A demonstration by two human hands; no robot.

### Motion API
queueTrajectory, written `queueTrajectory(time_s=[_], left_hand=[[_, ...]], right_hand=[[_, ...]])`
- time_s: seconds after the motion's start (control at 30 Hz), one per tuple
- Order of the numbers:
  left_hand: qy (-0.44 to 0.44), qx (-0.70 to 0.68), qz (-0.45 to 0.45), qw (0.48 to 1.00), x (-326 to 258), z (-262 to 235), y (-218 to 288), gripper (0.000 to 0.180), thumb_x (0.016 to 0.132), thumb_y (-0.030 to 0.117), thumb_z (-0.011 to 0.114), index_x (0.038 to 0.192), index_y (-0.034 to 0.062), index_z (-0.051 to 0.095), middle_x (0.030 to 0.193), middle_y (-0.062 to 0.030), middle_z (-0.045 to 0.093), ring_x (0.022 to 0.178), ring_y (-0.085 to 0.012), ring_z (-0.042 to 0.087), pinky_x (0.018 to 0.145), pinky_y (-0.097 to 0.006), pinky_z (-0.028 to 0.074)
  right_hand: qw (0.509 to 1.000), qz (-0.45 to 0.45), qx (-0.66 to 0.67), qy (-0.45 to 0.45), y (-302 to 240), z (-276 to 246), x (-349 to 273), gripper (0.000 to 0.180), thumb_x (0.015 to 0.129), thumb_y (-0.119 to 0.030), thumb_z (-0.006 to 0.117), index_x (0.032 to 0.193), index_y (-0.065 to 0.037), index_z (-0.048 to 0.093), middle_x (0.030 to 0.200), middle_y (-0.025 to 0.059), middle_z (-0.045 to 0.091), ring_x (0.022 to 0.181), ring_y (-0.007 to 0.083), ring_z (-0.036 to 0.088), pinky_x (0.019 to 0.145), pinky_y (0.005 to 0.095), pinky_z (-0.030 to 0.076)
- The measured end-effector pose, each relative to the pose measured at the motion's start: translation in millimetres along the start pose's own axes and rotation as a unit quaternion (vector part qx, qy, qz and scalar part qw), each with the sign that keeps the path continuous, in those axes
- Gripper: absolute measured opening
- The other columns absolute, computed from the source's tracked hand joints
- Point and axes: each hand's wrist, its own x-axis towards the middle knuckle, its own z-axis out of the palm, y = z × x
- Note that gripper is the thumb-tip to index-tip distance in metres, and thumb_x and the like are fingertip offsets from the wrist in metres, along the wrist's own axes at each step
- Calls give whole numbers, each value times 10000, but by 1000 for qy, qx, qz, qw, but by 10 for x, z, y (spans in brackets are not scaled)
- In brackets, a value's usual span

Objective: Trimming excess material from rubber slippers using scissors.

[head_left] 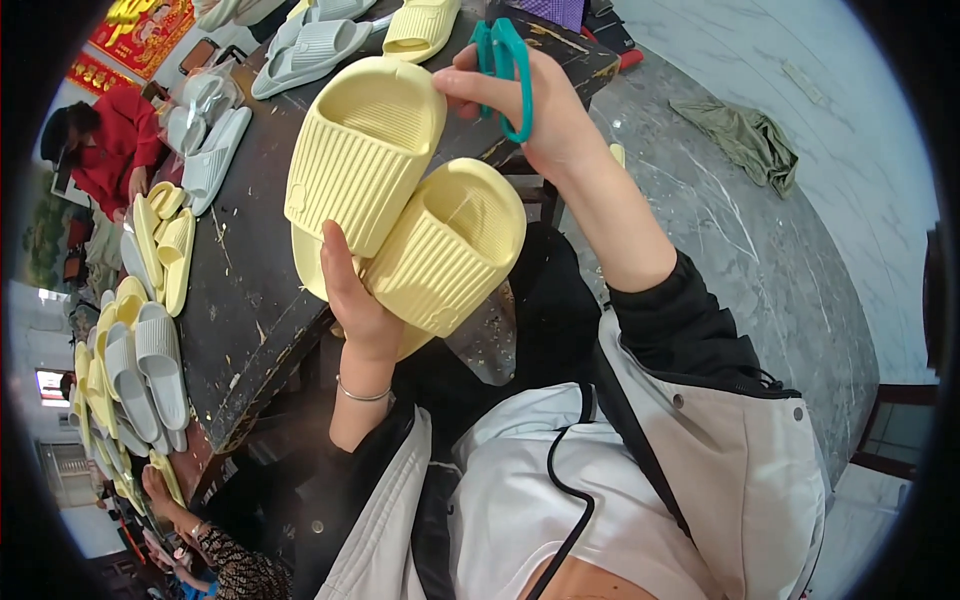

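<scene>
Above the dark bench [250,290] edge we hold two pale yellow slippers [400,200], overlapping, soles toward us. Left hand [355,300] fingers wrap them from below. Right hand [540,110] fingers are closed through the teal scissors [505,65], thumb touching the upper slipper's rim. More yellow and grey slippers [140,350] are piled left of the bench.

Red-and-gold banner [143,32] top left, smaller red sign [95,75] below (partly cropped)

Left hand [352,300] grips yellow slippers [400,190]; right hand [540,110] — teal scissors [503,70].
</scene>
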Motion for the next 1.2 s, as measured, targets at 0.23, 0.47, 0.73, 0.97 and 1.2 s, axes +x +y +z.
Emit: queueTrajectory(time_s=[0.23,0.47,0.73,0.97,1.2], left_hand=[[-45,230,227,945,-52,-59,-161,428,996,79,472,1422,82,433,1328,-234,531,1121,-361,608,933,-445,541],[-66,315,293,900,-106,-180,-166,387,966,44,504,1353,51,486,1332,-260,515,1156,-392,584,969,-489,520],[-45,116,223,967,-245,-271,-213,376,976,19,446,1352,26,448,1342,-318,470,1179,-410,561,993,-496,508],[-2,85,241,967,-307,-151,-225,303,874,-13,481,1162,15,567,1276,-292,541,1162,-420,559,996,-527,492],[59,-288,-94,951,-288,-55,34,489,773,40,507,1256,-30,535,1272,-226,563,1180,-362,558,1044,-483,452]], right_hand=[[999,40,-16,-24,127,121,-104,330,786,-215,782,983,-8,618,836,64,656,763,129,611,716,265,479],[995,-30,-89,-20,94,144,-152,416,753,-260,833,982,-17,585,794,63,640,761,127,619,672,270,497],[833,-241,-497,-28,-219,-109,-432,561,667,-374,876,962,-42,532,811,74,561,702,203,618,612,303,476],[796,-252,-546,-72,-439,-152,-572,569,686,-488,794,956,-52,547,815,85,550,772,299,614,639,380,487],[796,-252,-546,-68,-422,-127,-610,523,697,-459,778,950,-62,550,807,76,566,751,296,619,633,377,490]])
